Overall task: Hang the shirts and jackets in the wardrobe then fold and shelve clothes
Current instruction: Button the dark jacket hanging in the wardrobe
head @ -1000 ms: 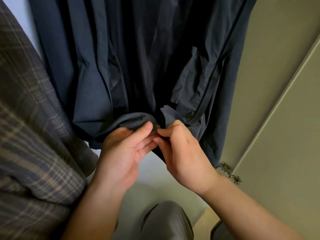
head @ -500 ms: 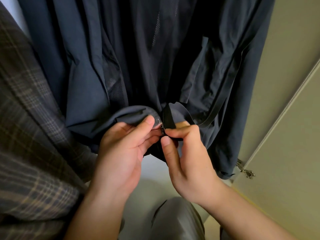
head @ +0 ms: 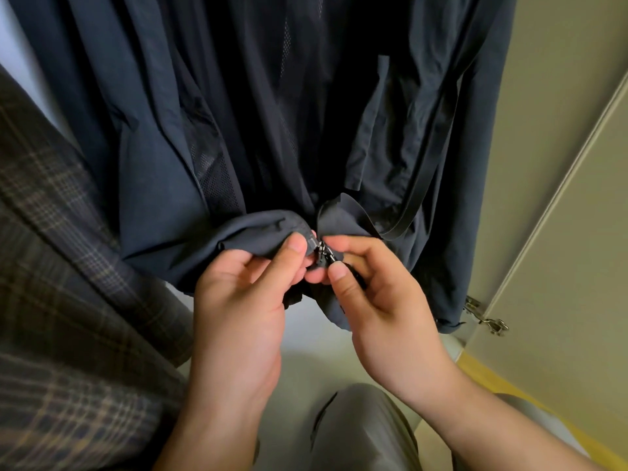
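At the bottom hem of the hanging navy jacket (head: pixel 238 130), the left hand (head: pixel 244 300) pinches one front's corner, the right hand (head: pixel 384 300) pinches the zip slider (head: pixel 323 250) touching it, and the zip track (head: pixel 426 171) climbs rightward away from that pinch.

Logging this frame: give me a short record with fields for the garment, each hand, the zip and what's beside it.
garment: dark navy jacket, hanging, front open with mesh lining showing
left: left hand pinches the jacket's bottom hem at one front edge
right: right hand pinches the zip slider at the other front edge
zip: bottom ends held together, not yet done up
beside: plaid garment on the left; wardrobe door with hinge on the right
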The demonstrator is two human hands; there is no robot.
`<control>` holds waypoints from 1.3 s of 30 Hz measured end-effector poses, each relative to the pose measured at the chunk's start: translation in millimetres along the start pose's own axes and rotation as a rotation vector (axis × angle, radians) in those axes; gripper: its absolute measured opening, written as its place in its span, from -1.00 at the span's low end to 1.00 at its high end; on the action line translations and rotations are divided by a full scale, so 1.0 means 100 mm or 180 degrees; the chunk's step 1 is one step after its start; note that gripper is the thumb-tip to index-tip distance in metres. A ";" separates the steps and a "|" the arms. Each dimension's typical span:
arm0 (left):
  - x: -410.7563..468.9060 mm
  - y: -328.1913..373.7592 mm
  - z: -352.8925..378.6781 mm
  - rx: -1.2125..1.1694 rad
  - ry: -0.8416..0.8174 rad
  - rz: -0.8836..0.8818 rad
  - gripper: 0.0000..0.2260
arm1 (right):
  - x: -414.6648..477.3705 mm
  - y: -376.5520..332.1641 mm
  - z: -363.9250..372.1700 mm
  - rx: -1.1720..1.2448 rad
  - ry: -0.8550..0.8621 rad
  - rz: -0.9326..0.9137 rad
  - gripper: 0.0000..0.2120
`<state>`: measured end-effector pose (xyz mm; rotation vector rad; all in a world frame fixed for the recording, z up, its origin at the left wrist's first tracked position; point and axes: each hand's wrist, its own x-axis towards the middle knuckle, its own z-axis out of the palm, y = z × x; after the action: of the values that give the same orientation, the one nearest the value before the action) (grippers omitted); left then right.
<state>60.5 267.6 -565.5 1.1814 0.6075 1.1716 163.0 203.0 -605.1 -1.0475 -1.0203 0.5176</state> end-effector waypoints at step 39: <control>0.09 0.03 -0.14 0.1247 -0.0233 0.0785 -0.94 | 0.04 0.09 -0.11 -0.3028 0.0129 -0.1982 -0.96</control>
<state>50.0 281.5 -565.1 1.6627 0.6680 1.2423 175.1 204.6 -612.7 -1.4448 -1.5191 -0.5650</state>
